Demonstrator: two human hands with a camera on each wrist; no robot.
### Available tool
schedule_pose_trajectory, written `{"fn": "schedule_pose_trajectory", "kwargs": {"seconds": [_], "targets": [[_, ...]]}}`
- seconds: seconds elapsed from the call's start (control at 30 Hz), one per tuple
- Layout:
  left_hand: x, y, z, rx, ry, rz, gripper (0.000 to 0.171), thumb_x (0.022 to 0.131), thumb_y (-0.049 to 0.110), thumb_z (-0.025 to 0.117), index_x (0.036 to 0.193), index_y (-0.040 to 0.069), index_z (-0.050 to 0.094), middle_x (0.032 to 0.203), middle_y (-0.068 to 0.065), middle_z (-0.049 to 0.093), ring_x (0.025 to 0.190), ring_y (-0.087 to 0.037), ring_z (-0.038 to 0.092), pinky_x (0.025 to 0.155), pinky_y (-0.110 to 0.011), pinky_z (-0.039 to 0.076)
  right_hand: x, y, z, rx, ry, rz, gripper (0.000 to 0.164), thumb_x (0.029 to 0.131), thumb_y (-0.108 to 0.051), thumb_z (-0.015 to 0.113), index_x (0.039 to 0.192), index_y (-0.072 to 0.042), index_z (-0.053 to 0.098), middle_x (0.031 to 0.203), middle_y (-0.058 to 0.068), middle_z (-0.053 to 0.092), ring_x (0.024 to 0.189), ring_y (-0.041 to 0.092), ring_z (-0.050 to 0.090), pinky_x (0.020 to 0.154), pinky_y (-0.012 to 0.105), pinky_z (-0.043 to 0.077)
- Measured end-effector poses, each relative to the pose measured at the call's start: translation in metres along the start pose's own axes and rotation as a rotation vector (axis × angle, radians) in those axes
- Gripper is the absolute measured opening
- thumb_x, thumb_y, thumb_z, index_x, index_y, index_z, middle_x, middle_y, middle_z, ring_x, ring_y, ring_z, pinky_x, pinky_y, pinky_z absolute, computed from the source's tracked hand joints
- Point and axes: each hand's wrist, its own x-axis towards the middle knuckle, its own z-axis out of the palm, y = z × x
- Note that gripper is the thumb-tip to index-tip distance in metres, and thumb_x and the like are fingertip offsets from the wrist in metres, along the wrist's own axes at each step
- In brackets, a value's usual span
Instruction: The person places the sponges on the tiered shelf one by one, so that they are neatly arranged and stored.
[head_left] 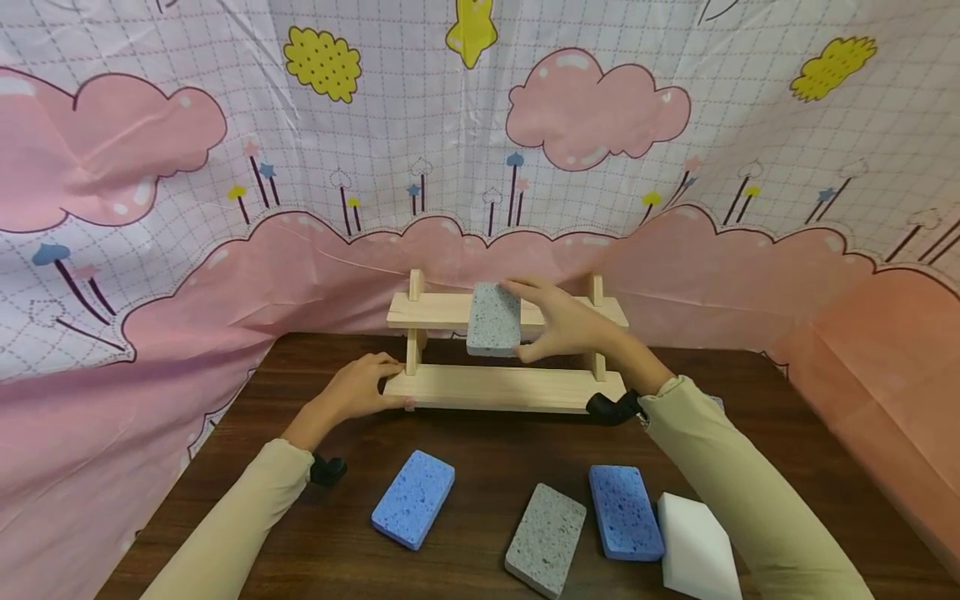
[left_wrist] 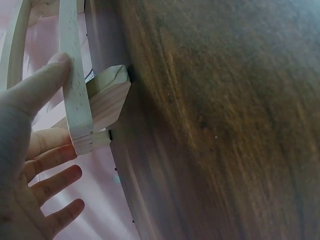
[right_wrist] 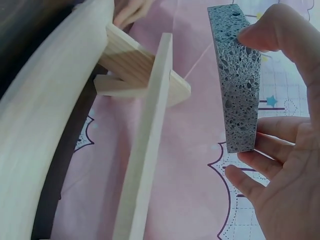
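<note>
A small two-tier wooden shelf rack (head_left: pixel 502 389) stands on the dark table. At its left end, my left hand (head_left: pixel 360 388) grips the lower board (left_wrist: pixel 76 95), thumb on one face and index finger on the other, the remaining fingers spread. My right hand (head_left: pixel 566 323) pinches a grey speckled sponge (head_left: pixel 493 320) between thumb and fingers. In the head view that sponge overlaps the upper board (head_left: pixel 442 309). Seen from the right wrist, the sponge (right_wrist: pixel 235 85) is held apart from the rack's boards.
Toward the front of the table lie a blue sponge (head_left: pixel 414 500), a second grey sponge (head_left: pixel 546 540) and another blue sponge (head_left: pixel 626 512). A white block (head_left: pixel 697 546) sits beside the right forearm. A patterned pink-and-white cloth (head_left: pixel 337 283) hangs behind the rack.
</note>
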Motion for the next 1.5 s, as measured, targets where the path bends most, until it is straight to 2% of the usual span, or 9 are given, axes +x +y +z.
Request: {"fn": "schedule_pose_trajectory", "kwargs": {"seconds": [0.3,0.57,0.77,1.13,1.5], "targets": [[-0.001,-0.002,0.001,0.010,-0.005,0.001,0.077,0.087,0.061,0.072,0.141,0.007,0.062,0.141,-0.015,0.060,0.129,-0.038,0.057,0.106,-0.059,0.047,0.031,0.000,-0.008,0.047,0.001,0.068,0.102,0.074,-0.022,0.084,0.159,0.000,0.032,0.161,0.016,0.035,0.138,0.029,0.042,0.113,0.051,0.041],[0.001,-0.004,0.000,0.028,0.005,0.024,0.077,0.086,0.062,0.072,0.140,0.008,0.063,0.138,-0.015,0.062,0.126,-0.037,0.059,0.105,-0.058,0.048,0.052,0.010,-0.006,0.056,-0.006,0.089,0.100,0.074,-0.022,0.084,0.157,0.003,0.034,0.159,0.021,0.036,0.139,0.034,0.040,0.115,0.056,0.039],[0.003,-0.004,-0.002,0.031,0.019,0.034,0.076,0.086,0.061,0.073,0.138,0.007,0.065,0.137,-0.015,0.063,0.125,-0.037,0.060,0.105,-0.058,0.048,0.066,0.017,0.002,0.061,-0.005,0.091,0.099,0.073,-0.023,0.083,0.156,0.004,0.036,0.158,0.022,0.038,0.140,0.034,0.040,0.116,0.055,0.038],[0.001,-0.005,0.002,0.009,0.027,0.046,0.074,0.085,0.062,0.074,0.135,0.008,0.067,0.135,-0.015,0.064,0.124,-0.038,0.061,0.103,-0.058,0.050,0.092,0.023,0.027,0.092,-0.009,0.079,0.098,0.071,-0.019,0.083,0.154,0.007,0.037,0.159,0.022,0.038,0.146,0.035,0.038,0.120,0.050,0.035],[0.002,-0.006,0.002,0.016,0.034,0.046,0.073,0.083,0.059,0.077,0.134,0.008,0.068,0.134,-0.016,0.065,0.124,-0.037,0.061,0.104,-0.057,0.049,0.111,0.030,0.046,0.090,-0.006,0.102,0.098,0.071,-0.018,0.084,0.154,0.007,0.038,0.156,0.021,0.043,0.142,0.032,0.042,0.119,0.047,0.037]]}}
